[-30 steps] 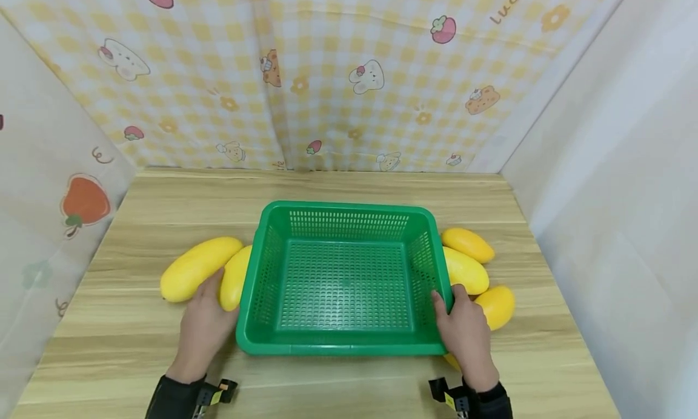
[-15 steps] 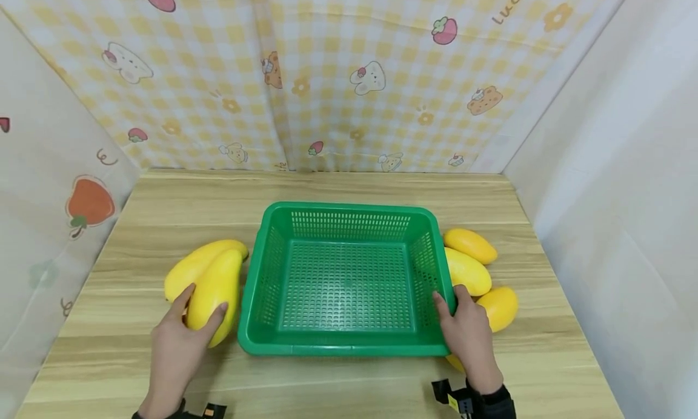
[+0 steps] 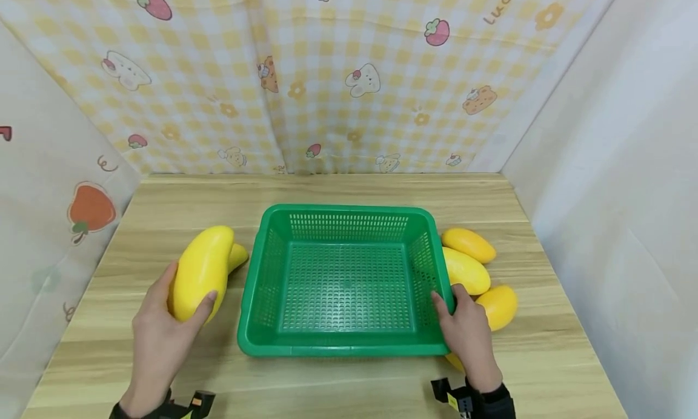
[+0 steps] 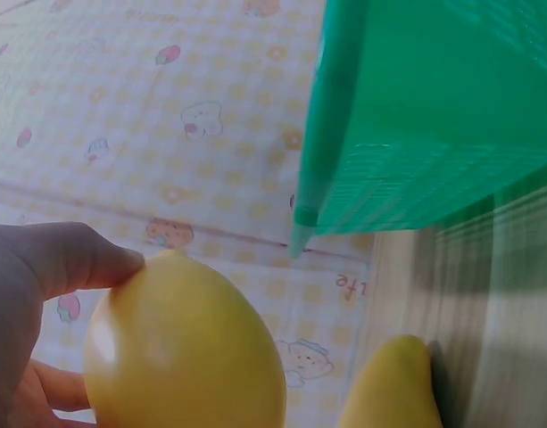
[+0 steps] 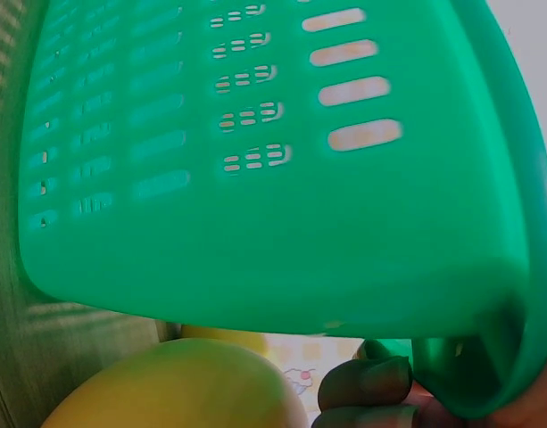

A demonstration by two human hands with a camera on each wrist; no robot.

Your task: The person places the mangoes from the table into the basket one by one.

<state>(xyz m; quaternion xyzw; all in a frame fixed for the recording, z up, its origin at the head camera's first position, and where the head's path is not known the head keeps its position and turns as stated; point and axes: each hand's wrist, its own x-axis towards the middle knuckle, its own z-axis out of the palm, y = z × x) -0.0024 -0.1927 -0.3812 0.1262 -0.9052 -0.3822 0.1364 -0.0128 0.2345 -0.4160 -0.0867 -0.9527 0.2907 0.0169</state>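
My left hand [image 3: 160, 331] grips a large yellow mango [image 3: 203, 270], thumb on its right side. The left wrist view shows this mango [image 4: 188, 357] above the table. Behind it a second mango [image 3: 237, 257] lies partly hidden. A green plastic basket [image 3: 349, 350] with slotted walls stands in the middle, nothing inside it. At its right rim, my right hand [image 3: 468, 334] pinches the edge, thumb inside. In the right wrist view, fingers [image 5: 367, 383] curl under the basket's rim, beside a mango [image 5: 184, 392].
Right of the basket lie several yellow mangoes [image 3: 470, 244], one of them [image 3: 497, 308] beside my right hand. Another mango [image 3: 454, 361] peeks out below the basket's near right corner. A checked cloth [image 3: 327, 116] closes off the back of the wooden table [image 3: 327, 389], with white side walls.
My left hand has moved from between the two left mangoes to grip the nearer one, lifting it and shifting it left over the other. The right hand stays on the basket rim.
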